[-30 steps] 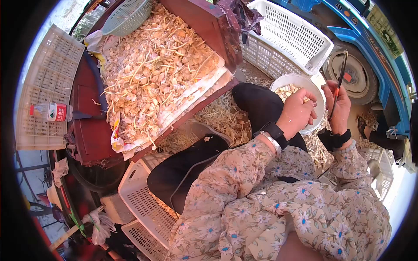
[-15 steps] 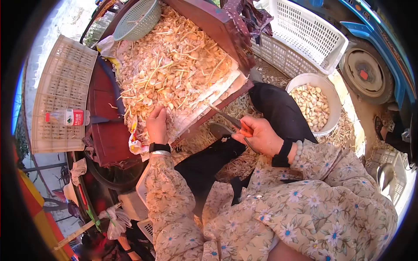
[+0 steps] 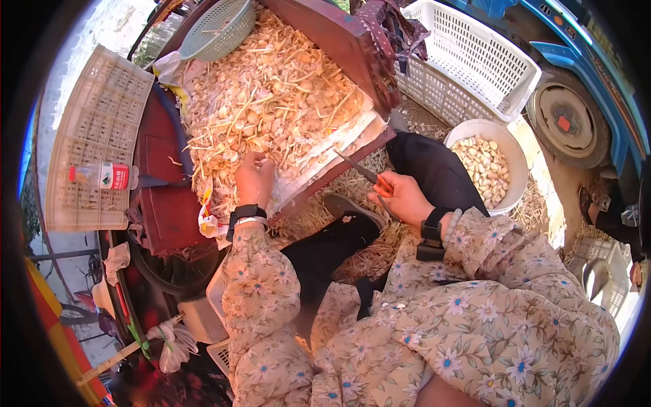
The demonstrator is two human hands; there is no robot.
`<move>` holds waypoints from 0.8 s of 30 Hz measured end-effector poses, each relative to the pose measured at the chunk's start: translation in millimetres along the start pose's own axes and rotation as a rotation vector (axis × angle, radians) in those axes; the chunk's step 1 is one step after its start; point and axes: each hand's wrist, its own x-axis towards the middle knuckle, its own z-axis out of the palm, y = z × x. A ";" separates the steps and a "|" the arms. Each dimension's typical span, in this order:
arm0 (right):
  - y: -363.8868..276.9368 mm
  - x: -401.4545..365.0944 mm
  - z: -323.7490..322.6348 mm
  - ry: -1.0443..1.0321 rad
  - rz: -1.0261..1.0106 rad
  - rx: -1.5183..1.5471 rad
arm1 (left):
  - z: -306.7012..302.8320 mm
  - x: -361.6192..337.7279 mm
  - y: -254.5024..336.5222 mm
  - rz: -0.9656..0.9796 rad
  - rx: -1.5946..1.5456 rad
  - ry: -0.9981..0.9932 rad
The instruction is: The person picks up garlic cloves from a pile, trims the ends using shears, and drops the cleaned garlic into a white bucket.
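Note:
My left hand is at the near edge of a heap of garlic cloves, stalks and papery skins. Its fingers are bent together among the cloves, and whatever lies between them is too small to make out. In my right hand is a pair of scissors with orange handles, its blades directed up and left toward the board's edge. The heap rests on a pale sheet over a dark red surface. Off to the right stands a white bucket holding garlic cloves.
A green plastic basket sits at the heap's far left corner. White crates stand beyond the bucket, near a blue vehicle's wheel. At left, a plastic bottle lies on an upturned crate. Skins and stalks litter the ground.
My left hand has shifted slightly up and right along the heap's edge. My right hand, with the scissors, has drawn a little to the right, away from the board.

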 end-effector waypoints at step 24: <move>-42.8 -41.0 20.6 -0.175 -0.445 -0.475 | -24.5 -171.0 113.0 -0.663 -1.713 -0.186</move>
